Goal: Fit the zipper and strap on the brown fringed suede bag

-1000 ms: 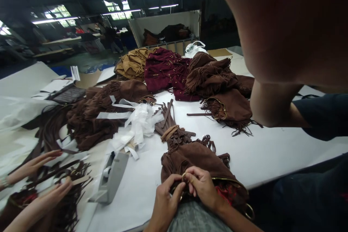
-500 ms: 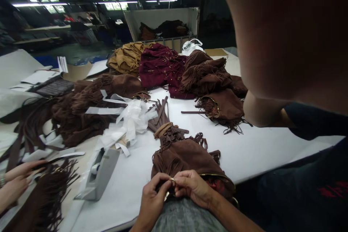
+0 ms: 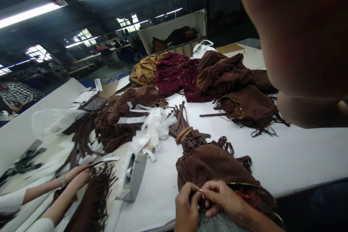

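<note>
Small gold-coloured metal piece (image 3: 200,190): where the person's left hand (image 3: 187,203) and right hand (image 3: 221,196) meet, at the near table edge; too small to tell its shape or long axis.
Left hand: thumb and forefinger bent together, pinching the metal piece from its left.
Right hand: fingers curled, thumb and fingertips pressed in from the other side; both hands touch the piece, neither nearer.
Dark brown suede fringed bag (image 3: 214,163): just beyond the hands, its body slanting from far left to near right.
Gold-coloured zip (image 3: 244,184): along the bag's mouth, running rightward from beside the right hand, the nearer one; red lining (image 3: 248,198) shows inside.
Bundle of flat brown strips (image 3: 183,145): at the bag's far left end, tied with a tan band (image 3: 183,135).
Grey tape dispenser (image 3: 133,177): left of the hands and apart from them, on the white tabletop (image 3: 160,195); thin white strips (image 3: 154,125) heap behind it.
Co-worker's hands (image 3: 83,179): farther left, at a brown fringed piece (image 3: 89,203).
Blurred arm (image 3: 304,43): upper right, close to the camera.
Far row: burgundy studded bag (image 3: 175,74) beside a tan gathered bag (image 3: 145,70).
</note>
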Demonstrator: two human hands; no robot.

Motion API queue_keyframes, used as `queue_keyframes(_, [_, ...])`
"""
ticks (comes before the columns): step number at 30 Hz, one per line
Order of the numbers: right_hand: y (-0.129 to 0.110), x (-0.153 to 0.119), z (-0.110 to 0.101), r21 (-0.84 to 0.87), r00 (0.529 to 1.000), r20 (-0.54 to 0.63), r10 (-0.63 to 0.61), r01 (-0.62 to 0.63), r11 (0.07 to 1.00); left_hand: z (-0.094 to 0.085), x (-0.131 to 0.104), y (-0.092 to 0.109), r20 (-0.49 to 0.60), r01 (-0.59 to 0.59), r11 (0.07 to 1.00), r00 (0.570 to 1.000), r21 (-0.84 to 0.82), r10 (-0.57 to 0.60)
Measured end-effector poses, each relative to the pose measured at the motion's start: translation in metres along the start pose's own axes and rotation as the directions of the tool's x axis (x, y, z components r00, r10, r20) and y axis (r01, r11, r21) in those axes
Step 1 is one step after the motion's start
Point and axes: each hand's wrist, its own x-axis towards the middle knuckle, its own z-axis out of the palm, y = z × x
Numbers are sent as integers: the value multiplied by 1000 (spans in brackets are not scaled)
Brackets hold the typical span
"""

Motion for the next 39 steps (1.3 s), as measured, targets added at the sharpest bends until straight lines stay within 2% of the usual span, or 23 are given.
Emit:
queue_keyframes(4, [-3, -2, 1, 21, 998, 7, -60, 59, 998, -2, 9, 6, 29, 141, 982, 990, -122, -138])
queue_keyframes(8, [-9, -2, 0, 34, 986, 76, -149, 147, 989, -6, 17, 2, 85, 265, 907, 964, -327, -251])
queue_keyframes(12, [-10, 5, -1, -136, 971, 44, -234, 238, 962, -8, 20, -2, 108, 296, 857, 955, -422, -277])
queue_keyframes(15, [-14, 8, 0, -337, 941, -30, -338, 309, 889, -11, 20, 2, 128, 286, 869, 958, -403, -256])
queue_keyframes(18, [-22, 4, 2, -535, 869, -16, -495, 411, 738, -15, 19, 8, 127, 211, 946, 975, -246, -184])
queue_keyframes(21, [-28, 0, 4, -694, 830, 57, -555, 433, 575, -20, 20, 11, 122, -29, 998, 992, -49, 35])
queue_keyframes(23, [-29, 0, 4, -706, 829, 65, -556, 432, 562, -23, 22, 12, 167, -213, 977, 964, 28, 205])
queue_keyframes(25, [-29, 4, 2, -635, 837, 32, -546, 439, 636, -25, 25, 14, 170, -299, 952, 943, 64, 285])
queue_keyframes(27, [-29, 9, -2, -542, 846, 7, -533, 451, 709, -26, 28, 18, 101, -266, 961, 961, 74, 258])
queue_keyframes(29, [-31, 13, -5, -471, 869, 32, -494, 449, 759, -25, 30, 22, 38, -171, 984, 985, 51, 169])
queue_keyframes(32, [-36, 14, -6, -397, 930, 137, -342, 368, 841, -21, 30, 24, -11, -17, 999, 1000, -36, 17])
queue_keyframes(34, [-39, 14, -3, -395, 942, 222, -251, 323, 860, -19, 29, 24, -44, 57, 993, 997, -104, -62])
queue_keyframes(36, [-40, 13, 1, -435, 935, 264, -235, 333, 837, -19, 28, 24, -65, 103, 982, 991, -160, -115])
queue_keyframes(39, [-40, 12, 7, -584, 911, 231, -342, 411, 700, -23, 28, 28, 13, 127, 972, 992, -195, -127])
